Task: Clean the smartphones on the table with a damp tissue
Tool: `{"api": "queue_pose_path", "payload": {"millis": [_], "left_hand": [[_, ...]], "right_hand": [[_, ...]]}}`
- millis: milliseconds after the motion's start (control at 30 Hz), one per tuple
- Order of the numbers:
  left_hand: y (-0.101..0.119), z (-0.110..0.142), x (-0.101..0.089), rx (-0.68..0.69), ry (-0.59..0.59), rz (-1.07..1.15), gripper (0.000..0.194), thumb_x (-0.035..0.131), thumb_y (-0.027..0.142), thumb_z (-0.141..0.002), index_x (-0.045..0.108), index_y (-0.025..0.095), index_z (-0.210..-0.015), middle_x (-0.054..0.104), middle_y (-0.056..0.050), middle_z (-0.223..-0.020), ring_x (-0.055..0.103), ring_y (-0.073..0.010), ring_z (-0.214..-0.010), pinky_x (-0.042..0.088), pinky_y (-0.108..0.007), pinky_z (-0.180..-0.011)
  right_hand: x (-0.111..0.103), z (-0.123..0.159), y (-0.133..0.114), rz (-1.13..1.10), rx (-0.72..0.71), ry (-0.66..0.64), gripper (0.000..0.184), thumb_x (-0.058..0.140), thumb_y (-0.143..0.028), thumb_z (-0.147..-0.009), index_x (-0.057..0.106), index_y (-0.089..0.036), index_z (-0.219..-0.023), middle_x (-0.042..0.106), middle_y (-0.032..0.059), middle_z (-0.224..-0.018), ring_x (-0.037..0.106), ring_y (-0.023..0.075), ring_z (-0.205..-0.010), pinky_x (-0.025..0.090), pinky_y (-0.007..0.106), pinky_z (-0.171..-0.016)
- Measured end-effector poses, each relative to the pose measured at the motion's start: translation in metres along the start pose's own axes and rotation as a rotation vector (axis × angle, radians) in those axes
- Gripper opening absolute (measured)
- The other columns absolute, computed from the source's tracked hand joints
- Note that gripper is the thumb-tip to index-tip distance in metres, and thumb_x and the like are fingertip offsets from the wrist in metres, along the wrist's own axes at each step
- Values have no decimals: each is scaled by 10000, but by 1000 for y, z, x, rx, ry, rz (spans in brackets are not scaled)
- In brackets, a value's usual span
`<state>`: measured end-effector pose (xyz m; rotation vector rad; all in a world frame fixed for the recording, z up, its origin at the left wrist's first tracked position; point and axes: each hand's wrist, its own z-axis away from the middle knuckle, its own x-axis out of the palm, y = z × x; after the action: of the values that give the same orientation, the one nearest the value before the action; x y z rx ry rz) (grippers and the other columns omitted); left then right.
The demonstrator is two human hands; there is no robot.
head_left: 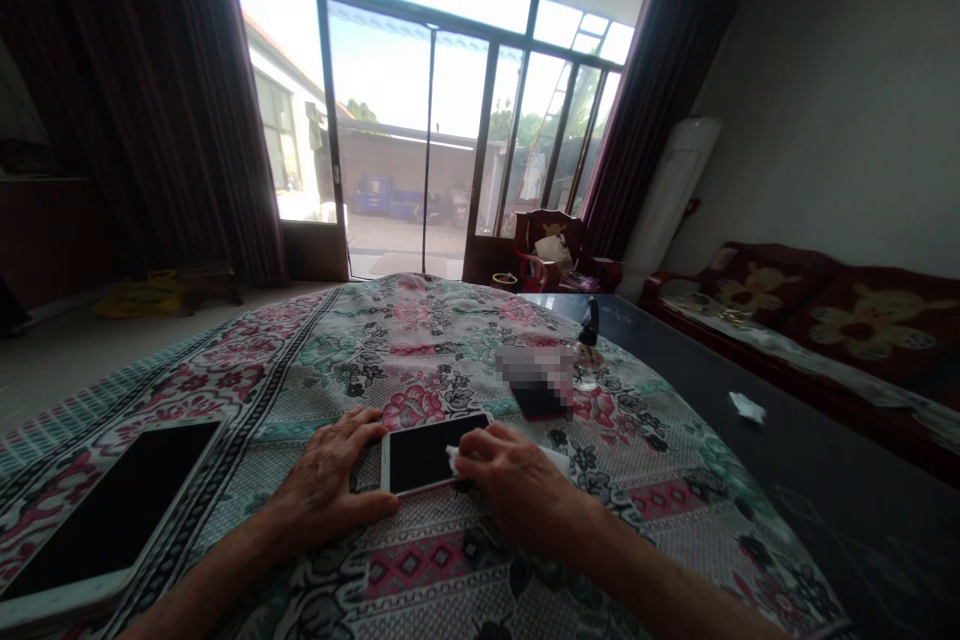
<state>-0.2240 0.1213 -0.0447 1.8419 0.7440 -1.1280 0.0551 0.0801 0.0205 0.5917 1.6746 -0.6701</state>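
Note:
A white smartphone (424, 455) with a dark screen lies flat on the patterned tablecloth (420, 560). My left hand (330, 470) steadies its left end, with the thumb at the near corner and the fingers at the far one. Closed around a white tissue (452, 460), my right hand (514, 475) presses it on the right part of the screen. More white shows behind that hand, beside the phone's right end. Farther off lies a dark flat item (536, 402), partly blurred out. Beside it stands a clear spray bottle (589, 360) with a black nozzle.
A larger white tablet (112, 510) with a black screen lies at the left. On the dark table surface (810, 480) at the right is a crumpled white tissue (747, 408). A cushioned wooden sofa (750, 290) stands by the right wall. Glass doors (405, 140) are ahead.

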Motion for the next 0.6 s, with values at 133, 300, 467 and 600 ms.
{"api": "queue_pose_path", "payload": {"millis": [133,300,467,600], "left_hand": [[1,0,-1,-7,-10,-10,705,695,588,-681,553,226,-1268,447,-110,-1471,347,-364,-1378,308,-540,-1113],[5,-1,-5,-15,-30,-1,696,703,570,-674,564,217,-1257,454,-108,-1465,350,-360,-1377,317,-529,-1112],[7,-1,-6,-27,-23,6,689,709,568,-661,581,213,-1237,468,-114,-1454,356,-367,-1371,315,-531,-1111],[6,-2,-4,-18,-2,8,665,723,555,-650,592,231,-1216,481,-105,-1446,364,-366,-1366,313,-526,-1110]], "right_hand": [[2,-2,-1,16,-6,-16,301,513,-70,-804,652,-198,-1038,624,63,-1051,524,192,-937,429,319,-860],[4,-3,29,75,134,38,400,489,-11,-767,638,-176,-1098,616,80,-1089,516,209,-968,411,342,-870],[13,-20,23,85,76,51,343,512,-60,-799,609,-164,-1111,608,85,-1112,502,214,-1004,404,334,-885],[21,-40,2,88,-4,51,302,549,-138,-823,592,-179,-1119,605,77,-1109,497,216,-976,412,335,-868]]}}
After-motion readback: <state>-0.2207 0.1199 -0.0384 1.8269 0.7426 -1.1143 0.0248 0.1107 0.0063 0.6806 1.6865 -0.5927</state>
